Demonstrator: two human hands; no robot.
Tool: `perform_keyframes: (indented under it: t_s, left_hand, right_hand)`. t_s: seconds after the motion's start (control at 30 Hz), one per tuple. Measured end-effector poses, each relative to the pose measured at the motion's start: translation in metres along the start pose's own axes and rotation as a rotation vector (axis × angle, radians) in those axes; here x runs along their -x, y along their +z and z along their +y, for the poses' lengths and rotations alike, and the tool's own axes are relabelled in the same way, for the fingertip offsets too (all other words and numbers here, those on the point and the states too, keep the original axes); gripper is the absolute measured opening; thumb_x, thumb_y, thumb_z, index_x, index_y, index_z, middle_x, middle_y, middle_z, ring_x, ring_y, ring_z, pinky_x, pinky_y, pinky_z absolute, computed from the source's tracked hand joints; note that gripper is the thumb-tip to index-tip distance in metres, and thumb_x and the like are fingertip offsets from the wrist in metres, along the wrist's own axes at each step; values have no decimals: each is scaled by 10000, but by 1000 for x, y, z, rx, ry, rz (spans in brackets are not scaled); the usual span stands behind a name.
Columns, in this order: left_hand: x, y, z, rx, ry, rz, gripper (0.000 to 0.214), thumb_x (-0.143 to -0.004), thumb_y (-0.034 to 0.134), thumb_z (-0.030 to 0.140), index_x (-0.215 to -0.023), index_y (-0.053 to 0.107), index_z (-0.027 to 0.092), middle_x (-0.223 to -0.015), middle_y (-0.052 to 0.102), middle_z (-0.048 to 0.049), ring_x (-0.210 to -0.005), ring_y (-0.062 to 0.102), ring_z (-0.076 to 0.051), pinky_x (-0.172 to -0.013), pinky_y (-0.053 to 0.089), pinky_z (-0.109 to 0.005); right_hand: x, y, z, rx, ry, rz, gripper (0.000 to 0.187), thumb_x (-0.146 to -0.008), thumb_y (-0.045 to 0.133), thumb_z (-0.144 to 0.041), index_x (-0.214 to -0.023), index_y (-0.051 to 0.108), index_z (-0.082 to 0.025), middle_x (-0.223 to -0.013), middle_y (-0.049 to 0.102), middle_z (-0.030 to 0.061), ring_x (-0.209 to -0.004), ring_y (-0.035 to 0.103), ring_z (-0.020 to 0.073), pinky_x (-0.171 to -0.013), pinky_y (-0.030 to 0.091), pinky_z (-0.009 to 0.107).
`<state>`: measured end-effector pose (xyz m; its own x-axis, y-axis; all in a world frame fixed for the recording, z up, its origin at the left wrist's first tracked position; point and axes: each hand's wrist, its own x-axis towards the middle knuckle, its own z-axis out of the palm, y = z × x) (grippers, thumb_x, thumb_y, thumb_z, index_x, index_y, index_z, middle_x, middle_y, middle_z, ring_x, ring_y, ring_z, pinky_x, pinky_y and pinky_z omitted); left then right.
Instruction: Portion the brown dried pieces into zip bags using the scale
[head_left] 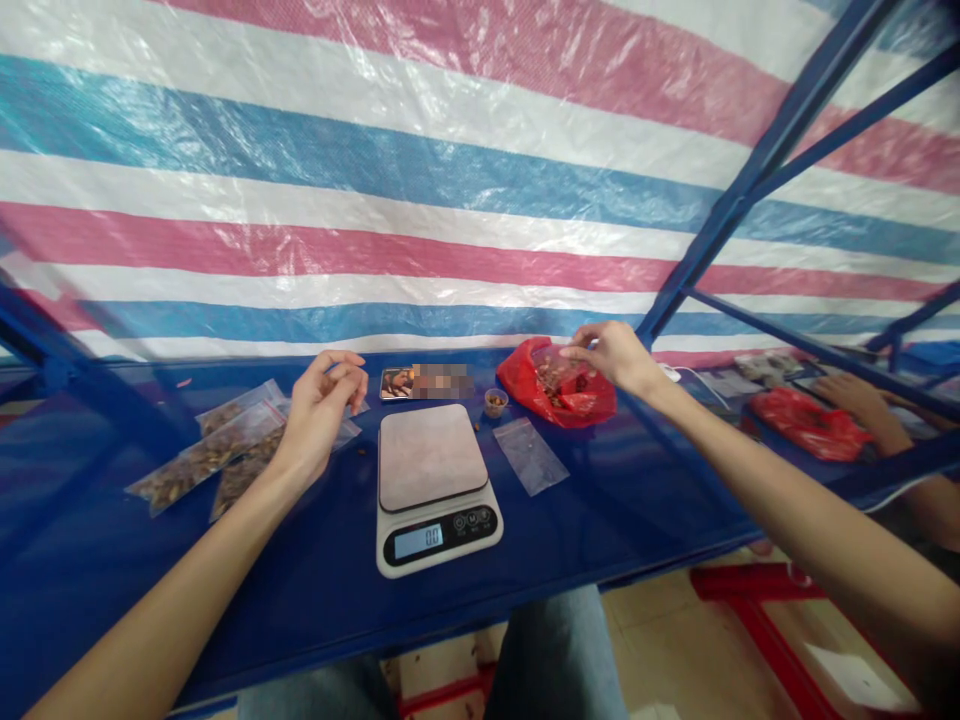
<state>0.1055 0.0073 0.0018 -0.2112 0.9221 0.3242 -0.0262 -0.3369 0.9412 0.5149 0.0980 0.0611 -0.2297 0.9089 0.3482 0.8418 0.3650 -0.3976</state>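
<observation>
My left hand (327,402) is raised over the left part of the table, its fingers curled together; I cannot make out whether anything is in them. Close by lie clear zip bags (202,455) filled with small brown pieces. At the mouth of an open red plastic bag (581,405), my right hand (611,352) has thumb and fingers pinched. Something see-through seems to be at its fingertips, too unclear to name. A white kitchen scale (433,460) between my hands reads 0.0, its plate bare. Right of it are a small clear cup (495,403) of brown pieces and a flat zip bag (531,456).
A phone-like flat object (397,384) lies behind the scale. Blue metal posts (720,235) and a striped plastic sheet (420,240) bound the blue table (315,590). At right, beyond the frame, another person's hand (851,395) is by another red bag (810,422).
</observation>
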Motion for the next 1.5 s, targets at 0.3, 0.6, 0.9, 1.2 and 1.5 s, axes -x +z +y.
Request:
perform_keyframes:
  t_s: [0.3, 0.6, 0.9, 1.2, 1.5]
  left_hand:
    - [-5, -7, -6, -12, -4, 26, 193, -807, 711, 263, -973, 618, 229, -655, 551, 42, -551, 467, -111, -517, 356, -217]
    - [-15, -30, -10, -463, 181, 28, 133, -844, 575, 264, -791, 686, 213, -703, 605, 1, -604, 498, -144, -560, 377, -255]
    - [-14, -38, -8, -895, 426, -225, 217, -930, 473, 214, -864, 679, 206, -856, 677, -20, -711, 582, -164, -702, 413, -292]
    - [-20, -46, -6, -1042, 387, -274, 251, -937, 445, 223, -910, 694, 213, -940, 731, -56, -825, 659, -212, -781, 445, -312]
    - [-26, -57, -13, -1265, 284, -412, 311, -966, 425, 263, -1044, 725, 244, -982, 787, -67, -906, 725, -254, -753, 449, -307]
  right_hand:
    - [-19, 3, -1, 222, -48, -116, 148, -892, 709, -291, -838, 814, -201, -821, 805, 74, -721, 709, 224, -659, 457, 305]
    - [-20, -1, -12, 334, -52, -27, 109, -890, 713, -227, -840, 806, -200, -796, 786, 89, -697, 677, 231, -634, 397, 316]
    - [55, -2, -52, 356, -260, 226, 403, -1048, 439, -246, -1295, 755, -203, -1204, 768, 158, -1100, 697, 352, -906, 539, 470]
    - [171, 73, -41, 214, -433, -290, 690, -1040, 550, -523, -1667, 361, -306, -1665, 458, 113, -1497, 504, 325, -1152, 507, 513]
    - [98, 35, -74, 34, -376, -69, 300, -1052, 522, -318, -1169, 793, -267, -1168, 802, 98, -1077, 749, 307, -978, 566, 489]
